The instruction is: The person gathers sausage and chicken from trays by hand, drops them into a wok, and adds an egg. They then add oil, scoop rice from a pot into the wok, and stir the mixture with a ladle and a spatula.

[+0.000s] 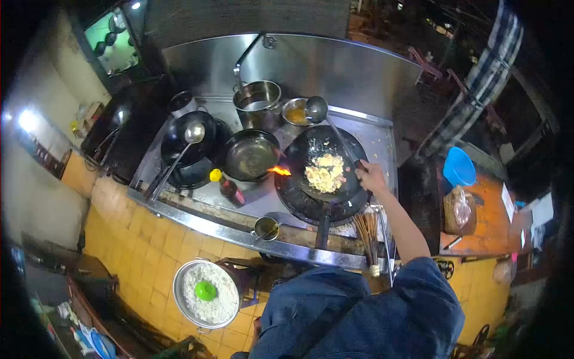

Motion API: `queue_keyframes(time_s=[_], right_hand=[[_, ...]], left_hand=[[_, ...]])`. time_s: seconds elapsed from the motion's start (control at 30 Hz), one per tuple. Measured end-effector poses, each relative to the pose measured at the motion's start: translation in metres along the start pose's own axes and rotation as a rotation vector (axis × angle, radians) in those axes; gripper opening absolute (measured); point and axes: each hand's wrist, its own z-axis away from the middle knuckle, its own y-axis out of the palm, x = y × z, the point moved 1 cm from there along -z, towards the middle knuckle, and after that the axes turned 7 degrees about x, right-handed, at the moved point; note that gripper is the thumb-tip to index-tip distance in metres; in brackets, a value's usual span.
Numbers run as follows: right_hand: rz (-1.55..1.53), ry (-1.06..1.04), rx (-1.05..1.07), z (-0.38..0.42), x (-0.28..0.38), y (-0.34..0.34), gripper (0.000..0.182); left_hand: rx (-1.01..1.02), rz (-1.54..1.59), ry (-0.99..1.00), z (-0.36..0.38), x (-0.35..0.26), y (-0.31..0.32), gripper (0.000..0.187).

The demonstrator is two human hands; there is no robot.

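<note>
The long stainless-steel cooking counter (197,212) runs across in front of me, its shiny steel splashback (335,66) curving up behind. On it to my right sits the big round black wok (299,185), a heap of yellow fried egg and rice (326,172) in the middle and an orange flame (278,171) licking at its left rim. Over to the left sits a second black wok (191,157) with a long steel ladle (179,154) lying across it, and between the two woks a dark round pan (251,155) with oily liquid. Behind that, a tall steel stockpot (258,103), and beside it a small steel bowl of orange sauce (294,112). Down by my knees, a wide aluminium basin of white cooked rice (206,294) with a green plastic cup (205,291) on top.

My right hand (372,176) is at the wok's right edge, fingers wrapped tight around the dark handle of the long steel wok ladle (326,122), whose bowl hangs just above the sauce bowl. My left hand is out of sight. A dark sauce bottle with a yellow cap (226,185) leans near the flame, and a small steel cup (265,227) sits on the counter's front edge.
</note>
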Motion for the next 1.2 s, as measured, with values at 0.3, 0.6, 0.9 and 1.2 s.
queue_keyframes(time_s=[0.3,0.6,0.9,1.2], right_hand=[[0.71,-0.038,-0.248,0.121,-0.048,-0.007,0.023],[0.524,-0.002,-0.004,0.147,-0.051,-0.001,0.036],[0.656,-0.049,0.106,0.178,-0.021,-0.023,0.029],[-0.832,0.225,0.354,0.16,-0.155,0.048,0.037]], left_hand=[[0.089,0.543,-0.102,-0.04,-0.017,-0.014,0.011],[0.13,0.747,-0.132,-0.054,-0.013,0.008,0.024],[-0.125,0.771,-0.269,0.04,0.009,0.047,0.011],[-0.253,0.786,-0.378,0.106,0.017,0.136,0.018]])
